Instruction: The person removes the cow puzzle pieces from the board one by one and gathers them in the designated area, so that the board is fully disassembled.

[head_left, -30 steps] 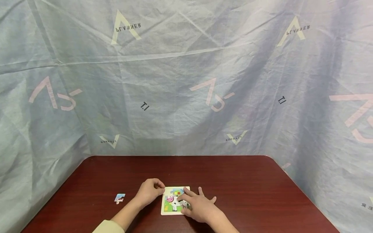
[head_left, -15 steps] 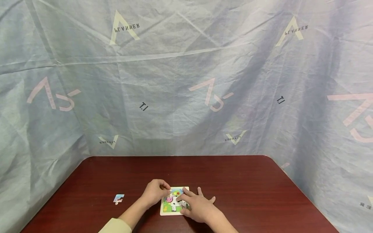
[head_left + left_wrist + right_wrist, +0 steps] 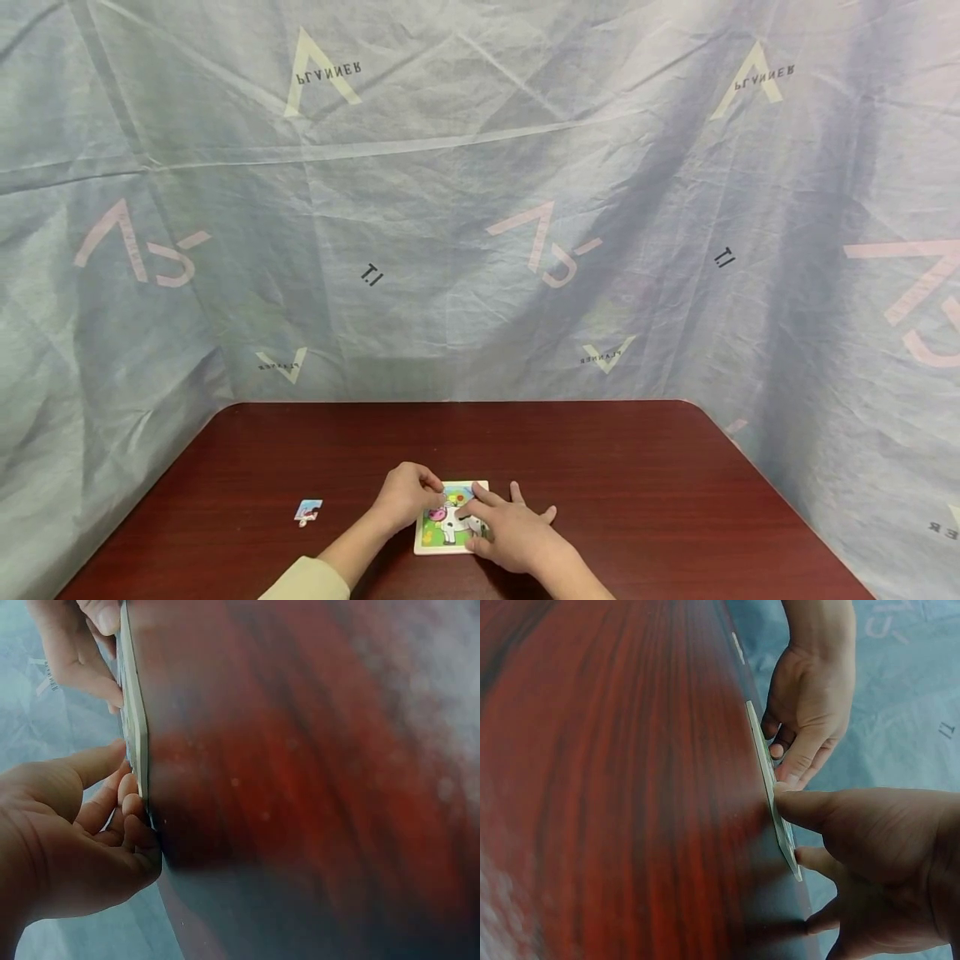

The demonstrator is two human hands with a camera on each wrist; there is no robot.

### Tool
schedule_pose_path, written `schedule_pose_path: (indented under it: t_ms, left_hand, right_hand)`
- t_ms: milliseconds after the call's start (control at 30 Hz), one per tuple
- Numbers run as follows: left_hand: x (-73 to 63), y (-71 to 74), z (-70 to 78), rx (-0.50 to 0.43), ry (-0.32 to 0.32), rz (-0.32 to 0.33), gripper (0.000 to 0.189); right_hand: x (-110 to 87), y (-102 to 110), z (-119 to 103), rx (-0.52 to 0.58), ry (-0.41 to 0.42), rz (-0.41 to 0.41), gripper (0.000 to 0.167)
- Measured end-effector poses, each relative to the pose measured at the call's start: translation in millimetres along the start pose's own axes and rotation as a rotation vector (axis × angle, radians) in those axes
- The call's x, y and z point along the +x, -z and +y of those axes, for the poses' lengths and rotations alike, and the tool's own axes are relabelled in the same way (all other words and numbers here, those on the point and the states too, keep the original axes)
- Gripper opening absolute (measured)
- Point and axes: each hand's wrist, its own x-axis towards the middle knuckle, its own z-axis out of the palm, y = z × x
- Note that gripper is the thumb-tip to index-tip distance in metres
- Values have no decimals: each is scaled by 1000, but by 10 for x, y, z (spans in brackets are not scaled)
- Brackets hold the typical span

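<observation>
A square puzzle board (image 3: 418, 542) with a pale rim and a cartoon cow picture lies on the table. My left hand (image 3: 407, 495) is over its upper left corner, thumb and index finger brought together as if round a puzzle piece, which the fingers mostly hide. In the left wrist view, the left hand (image 3: 82, 825) has its fingertips at the board's edge (image 3: 139, 720). My right hand (image 3: 517, 533) rests spread on the board's right side. In the right wrist view, the right hand's thumb (image 3: 802, 806) touches the rim.
A loose puzzle piece (image 3: 307, 512), light blue and pink, lies on the table to the left of the left forearm. The dark red wooden table (image 3: 600, 467) has rounded far corners. A grey printed cloth (image 3: 450, 317) hangs behind and at both sides.
My left hand has moved to the right, from the board's left edge onto its upper left corner. The right hand and the loose piece have stayed put.
</observation>
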Motion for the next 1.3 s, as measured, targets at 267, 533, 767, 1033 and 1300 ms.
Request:
schedule_pose_path:
  t_ms: [267,533,767,1033,1300]
  left_hand:
    - [9,-54,31,22,23,27,12]
    - [22,-97,15,43,22,48,14]
    - [12,-85,50,30,47,38,13]
    - [1,-93,50,24,20,64,17]
    - [4,-72,42,6,3,87,15]
  right_hand:
    - [-8,1,3,7,2,0,36]
    - [-9,0,4,9,7,5,35]
    - [-9,3,4,10,5,4,35]
    - [-8,1,3,3,7,8,34]
    - [-1,-8,10,0,15,11,34]
